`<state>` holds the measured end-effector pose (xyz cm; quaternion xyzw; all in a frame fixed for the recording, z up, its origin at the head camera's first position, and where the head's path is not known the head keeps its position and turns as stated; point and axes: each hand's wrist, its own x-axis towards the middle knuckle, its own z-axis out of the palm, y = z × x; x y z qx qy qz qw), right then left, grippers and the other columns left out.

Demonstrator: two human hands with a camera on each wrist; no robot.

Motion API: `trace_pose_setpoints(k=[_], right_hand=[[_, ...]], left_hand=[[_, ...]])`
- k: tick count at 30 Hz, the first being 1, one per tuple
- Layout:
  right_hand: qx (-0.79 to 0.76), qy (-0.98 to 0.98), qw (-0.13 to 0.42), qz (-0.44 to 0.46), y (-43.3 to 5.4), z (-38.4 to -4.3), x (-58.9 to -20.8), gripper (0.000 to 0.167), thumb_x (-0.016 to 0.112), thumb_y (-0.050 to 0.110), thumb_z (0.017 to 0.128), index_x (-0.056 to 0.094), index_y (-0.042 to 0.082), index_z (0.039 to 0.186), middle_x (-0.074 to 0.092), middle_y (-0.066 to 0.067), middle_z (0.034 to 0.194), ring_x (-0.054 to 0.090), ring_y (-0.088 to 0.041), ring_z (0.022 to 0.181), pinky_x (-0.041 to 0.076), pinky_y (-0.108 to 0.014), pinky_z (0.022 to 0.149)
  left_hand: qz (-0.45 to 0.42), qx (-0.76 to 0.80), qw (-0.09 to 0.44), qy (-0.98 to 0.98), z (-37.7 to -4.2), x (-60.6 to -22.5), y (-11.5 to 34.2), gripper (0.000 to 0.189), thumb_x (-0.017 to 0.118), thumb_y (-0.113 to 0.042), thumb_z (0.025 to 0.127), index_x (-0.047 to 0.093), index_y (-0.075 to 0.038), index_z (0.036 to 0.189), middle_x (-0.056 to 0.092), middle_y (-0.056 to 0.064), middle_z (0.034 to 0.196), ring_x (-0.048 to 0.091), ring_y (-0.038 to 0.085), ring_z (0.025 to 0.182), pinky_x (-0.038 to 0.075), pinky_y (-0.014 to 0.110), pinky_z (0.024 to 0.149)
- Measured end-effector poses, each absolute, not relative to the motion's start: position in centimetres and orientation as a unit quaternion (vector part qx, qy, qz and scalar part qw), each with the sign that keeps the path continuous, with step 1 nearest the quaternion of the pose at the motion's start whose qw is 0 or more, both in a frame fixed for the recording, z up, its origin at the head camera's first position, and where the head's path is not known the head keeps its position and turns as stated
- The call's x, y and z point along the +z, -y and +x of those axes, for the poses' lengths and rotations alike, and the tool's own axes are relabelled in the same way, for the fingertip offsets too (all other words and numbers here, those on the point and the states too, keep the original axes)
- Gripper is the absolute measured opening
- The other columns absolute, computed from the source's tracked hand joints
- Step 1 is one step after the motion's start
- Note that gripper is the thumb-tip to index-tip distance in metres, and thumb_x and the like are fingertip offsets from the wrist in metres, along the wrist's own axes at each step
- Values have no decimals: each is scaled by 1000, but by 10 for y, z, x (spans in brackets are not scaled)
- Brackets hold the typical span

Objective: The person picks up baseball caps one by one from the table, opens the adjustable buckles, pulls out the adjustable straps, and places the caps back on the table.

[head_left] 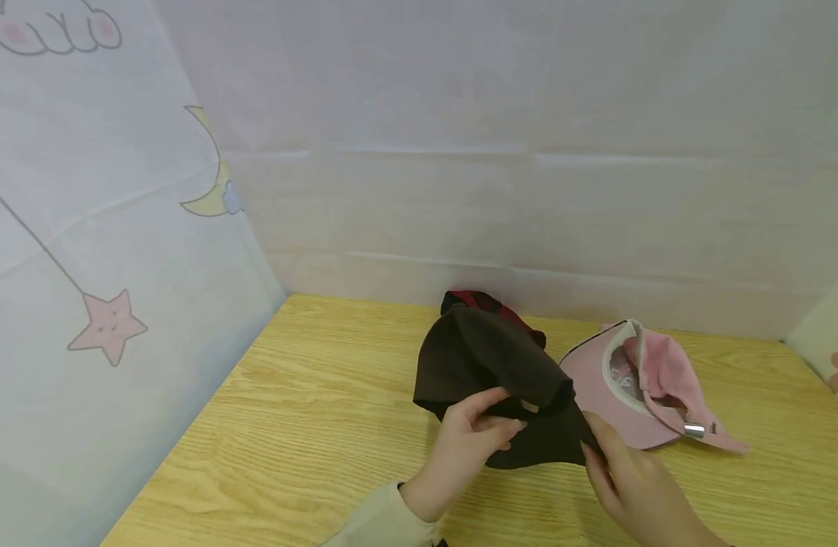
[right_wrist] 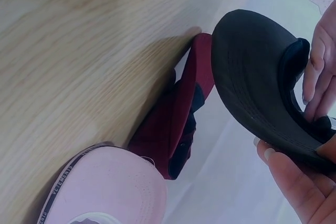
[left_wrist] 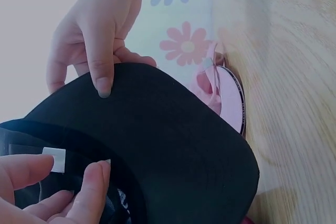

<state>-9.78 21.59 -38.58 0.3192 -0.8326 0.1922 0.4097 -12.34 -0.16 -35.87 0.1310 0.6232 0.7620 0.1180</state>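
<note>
A black baseball cap (head_left: 460,357) is held up over the table, its opening facing the person and its brim (left_wrist: 173,129) pointing down and to the right. My right hand (head_left: 637,479) pinches the brim's edge between thumb and fingers. At the cap's opening, my left hand (head_left: 463,441) reaches in with thumb and fingers apart, beside a small white label (left_wrist: 58,159) on the inside. Right of the black cap, a pink cap (head_left: 671,372) lies with its opening and strap buckle showing. Behind the black cap sits a dark red and black cap (right_wrist: 168,114), partly hidden in the head view.
The wood-grain table (head_left: 309,395) extends to the left of the caps. A pale cloth backdrop (head_left: 405,190) stands behind it, with a printed side panel (head_left: 83,205) along the left edge and another at the right.
</note>
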Motion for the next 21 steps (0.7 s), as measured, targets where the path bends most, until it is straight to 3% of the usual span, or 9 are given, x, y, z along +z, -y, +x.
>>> trace_pose_setpoints(k=[8, 13, 16, 21], right_hand=[[201, 834, 403, 319, -212, -96, -386, 47, 31, 34, 106, 55, -5, 110, 52, 6, 65, 35, 8, 53, 32, -14, 42], [207, 838, 395, 315, -210, -95, -385, 47, 31, 35, 106, 54, -6, 111, 52, 7, 66, 35, 8, 53, 32, -14, 42], [209, 838, 394, 315, -210, -95, -385, 48, 31, 35, 106, 54, -6, 111, 53, 6, 66, 37, 7, 53, 33, -15, 42], [221, 839, 387, 312, -210, -96, -385, 48, 31, 37, 105, 55, -5, 111, 55, 5, 68, 39, 7, 55, 35, -15, 43]], left_hand=[[135, 755, 135, -627, -126, -360, -2, 43, 64, 0, 90, 56, 3, 133, 68, 20, 108, 68, 33, 93, 52, 21, 70], [134, 756, 136, -626, -127, -362, -3, 36, 64, -1, 91, 59, 1, 127, 69, 20, 103, 68, 38, 91, 52, 21, 68], [133, 757, 133, -625, -127, -363, -4, 32, 65, 0, 90, 60, 1, 122, 68, 15, 102, 67, 40, 87, 52, 22, 66], [129, 753, 129, -633, -128, -363, -3, 29, 66, 1, 89, 62, 0, 117, 68, 13, 88, 69, 25, 71, 52, 20, 63]])
